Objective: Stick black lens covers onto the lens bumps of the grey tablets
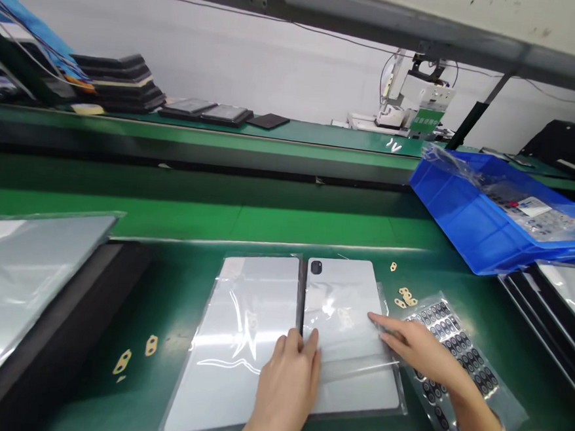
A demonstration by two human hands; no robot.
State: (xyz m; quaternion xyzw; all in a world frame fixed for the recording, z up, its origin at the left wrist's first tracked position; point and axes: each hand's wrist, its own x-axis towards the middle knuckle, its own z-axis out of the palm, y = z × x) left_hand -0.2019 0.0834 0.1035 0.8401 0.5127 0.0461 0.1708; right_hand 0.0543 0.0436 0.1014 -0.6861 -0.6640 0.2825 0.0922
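Note:
A light grey tablet cover [345, 298] with a black camera cutout [316, 267] lies on the green mat, partly in a clear plastic sleeve [239, 343] that spreads to its left. My left hand [288, 380] rests flat on the cover's lower left part, at the sleeve's edge. Fingers of my right hand [418, 349] stretch over the cover's right side and touch the plastic there. Neither hand grips anything. Under my right wrist lies a clear sheet of small black rings [459, 359].
A blue bin [469, 215] with bagged parts stands at the right. Bagged grey covers [21, 289] are stacked at the left, dark trays [556, 313] at the far right. Small tan backing pieces [137, 353] dot the mat. Behind runs a green conveyor [267, 217].

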